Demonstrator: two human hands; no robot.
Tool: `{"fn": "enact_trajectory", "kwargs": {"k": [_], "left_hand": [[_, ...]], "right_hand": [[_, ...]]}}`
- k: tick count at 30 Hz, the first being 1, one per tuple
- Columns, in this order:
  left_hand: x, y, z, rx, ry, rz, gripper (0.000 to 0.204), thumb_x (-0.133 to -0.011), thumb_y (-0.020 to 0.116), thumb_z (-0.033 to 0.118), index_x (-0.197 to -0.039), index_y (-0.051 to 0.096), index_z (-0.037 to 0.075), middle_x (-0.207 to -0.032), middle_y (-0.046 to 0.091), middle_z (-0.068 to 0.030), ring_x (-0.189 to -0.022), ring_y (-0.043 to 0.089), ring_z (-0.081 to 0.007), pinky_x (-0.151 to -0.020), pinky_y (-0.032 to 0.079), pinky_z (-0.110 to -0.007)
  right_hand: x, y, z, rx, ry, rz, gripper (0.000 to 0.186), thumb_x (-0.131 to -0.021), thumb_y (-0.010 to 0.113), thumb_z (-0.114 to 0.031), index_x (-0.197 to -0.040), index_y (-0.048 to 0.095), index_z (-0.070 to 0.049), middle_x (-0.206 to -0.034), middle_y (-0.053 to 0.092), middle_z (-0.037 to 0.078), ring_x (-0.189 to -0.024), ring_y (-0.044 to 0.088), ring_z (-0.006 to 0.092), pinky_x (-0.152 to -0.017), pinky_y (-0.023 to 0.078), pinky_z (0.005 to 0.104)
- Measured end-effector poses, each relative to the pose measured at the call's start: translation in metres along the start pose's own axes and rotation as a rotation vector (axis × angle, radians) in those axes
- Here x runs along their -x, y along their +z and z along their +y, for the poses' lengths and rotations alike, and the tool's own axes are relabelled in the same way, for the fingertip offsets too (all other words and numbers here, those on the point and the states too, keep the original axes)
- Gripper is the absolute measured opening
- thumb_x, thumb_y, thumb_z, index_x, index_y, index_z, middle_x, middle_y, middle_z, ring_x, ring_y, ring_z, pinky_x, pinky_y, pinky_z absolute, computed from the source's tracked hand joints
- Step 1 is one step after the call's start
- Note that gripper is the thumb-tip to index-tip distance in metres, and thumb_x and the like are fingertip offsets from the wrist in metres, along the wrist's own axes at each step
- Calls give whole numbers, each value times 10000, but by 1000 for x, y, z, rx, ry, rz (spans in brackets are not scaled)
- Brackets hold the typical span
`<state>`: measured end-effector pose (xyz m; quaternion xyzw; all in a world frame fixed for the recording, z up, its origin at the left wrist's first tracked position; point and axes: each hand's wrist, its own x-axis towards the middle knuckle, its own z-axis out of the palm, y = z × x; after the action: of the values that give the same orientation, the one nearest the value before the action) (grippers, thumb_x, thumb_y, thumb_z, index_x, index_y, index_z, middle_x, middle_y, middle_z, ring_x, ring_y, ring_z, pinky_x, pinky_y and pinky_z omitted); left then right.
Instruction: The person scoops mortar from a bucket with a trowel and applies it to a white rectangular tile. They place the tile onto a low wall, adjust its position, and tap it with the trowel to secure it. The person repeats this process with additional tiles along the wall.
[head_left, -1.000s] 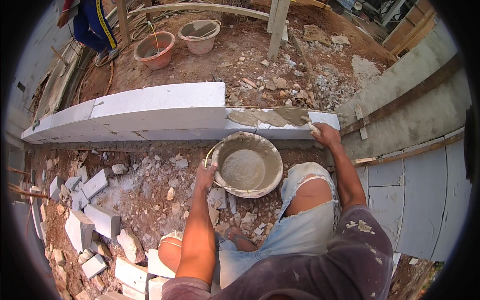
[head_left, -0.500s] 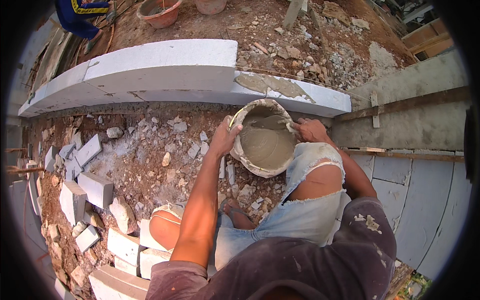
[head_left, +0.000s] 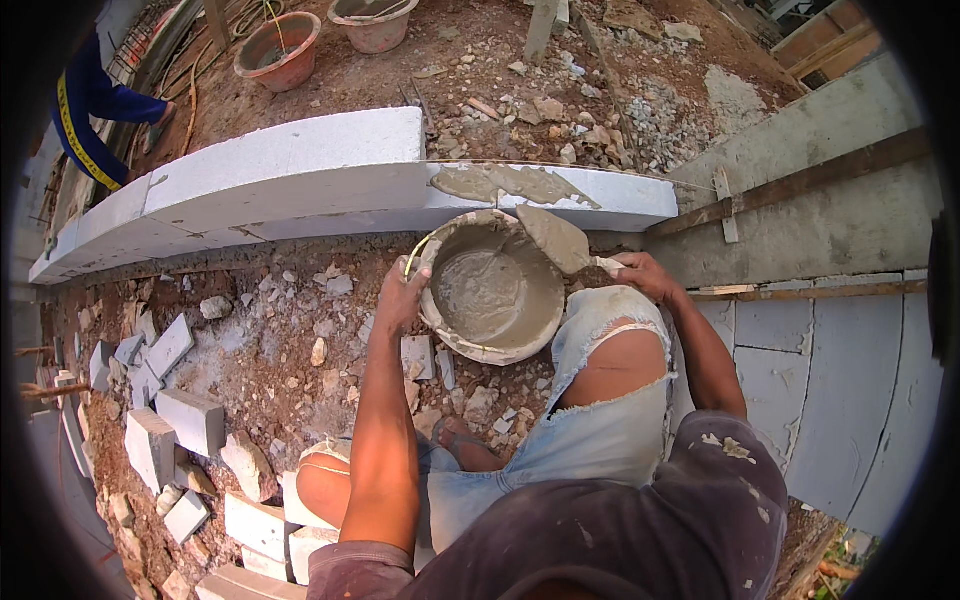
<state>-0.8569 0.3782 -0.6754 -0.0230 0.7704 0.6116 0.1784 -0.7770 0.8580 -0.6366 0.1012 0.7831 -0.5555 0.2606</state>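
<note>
Right grip (head_left: 645,275) was closed round handle of trowel (head_left: 553,238); mortar-coated blade was angled up-left, across far-right rim of bucket (head_left: 495,354), long axis aimed at mortar bed (head_left: 548,184) atop white blocks (head_left: 632,197). Bucket's left rim was grasped by left grip (head_left: 403,295).

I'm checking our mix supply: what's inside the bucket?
Wet grey mortar lies in the bucket, and smears cling to its inner wall. The trowel in the right hand covers part of the bucket. The bottom is hidden under the mortar, so I can't tell its depth.
</note>
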Motion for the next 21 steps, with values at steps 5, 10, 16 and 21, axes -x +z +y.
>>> {"fn": "enact_trajectory", "kwargs": {"k": [5, 10, 16, 21], "left_hand": [[-4, 3, -2, 16, 38, 1, 317, -950, 646, 252, -1120, 618, -14, -969, 691, -113, -871, 634, -210, -819, 503, -352], [2, 2, -3, 31, 36, 9, 289, -943, 660, 234, -1104, 623, -2, -965, 691, -82, -866, 621, -169, -795, 502, -346], [2, -8, -21, 17, 20, 34, 306, -941, 661, 241, -1127, 639, 0, -963, 678, -64, -861, 606, -145, -789, 502, -319], [5, -9, -23, 6, 18, 39, 324, -930, 673, 248, -1127, 642, -8, -975, 684, -76, -858, 618, -153, -778, 509, -323]], "right_hand": [[-16, -60, -18, 301, -46, 298, 478, -836, 710, -322, -1229, 675, -52, -948, 703, 75, -808, 614, 131, -745, 497, 303], [-26, -61, -18, 773, -38, 537, 492, -799, 711, -357, -1246, 670, -154, -1090, 716, 120, -1002, 671, 316, -835, 510, 436], [-10, -41, 2, 920, 60, 803, 407, -821, 699, -322, -1213, 652, -221, -1166, 673, 85, -1107, 629, 298, -885, 491, 479], [0, -32, 22, 907, 225, 930, 401, -849, 690, -298, -1241, 614, -258, -1134, 639, 59, -1103, 618, 283, -875, 488, 484]]}}
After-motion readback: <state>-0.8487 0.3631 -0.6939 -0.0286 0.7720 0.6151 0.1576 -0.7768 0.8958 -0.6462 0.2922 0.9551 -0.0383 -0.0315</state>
